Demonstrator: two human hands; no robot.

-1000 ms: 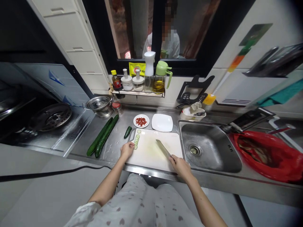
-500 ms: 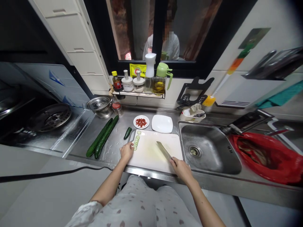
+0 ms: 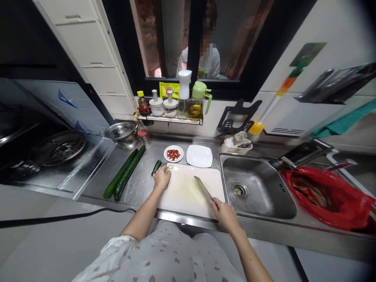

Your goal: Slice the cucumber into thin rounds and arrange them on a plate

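My right hand (image 3: 225,214) grips a kitchen knife (image 3: 202,188) by its handle, the blade slanting up and left over the white cutting board (image 3: 188,196). At the board's left edge, my left hand (image 3: 161,178) is curled over a row of pale cucumber slices, hiding most of them. One cucumber slice (image 3: 170,167) shows just beyond the fingertips. A short dark green cucumber end piece (image 3: 156,167) lies on the counter, close beside my left hand.
Two long cucumbers (image 3: 126,172) lie left on the counter. Behind the board stand a plate of chopped red pieces (image 3: 173,154) and a white square plate (image 3: 199,156). The sink (image 3: 264,196) and a red plastic bag (image 3: 329,199) are right; a lidded steel pot (image 3: 122,135) is back left.
My left hand has moved up and forward from the board's left edge, onto the row of cucumber slices. The knife stays over the board in my right hand. The view has shifted slightly.
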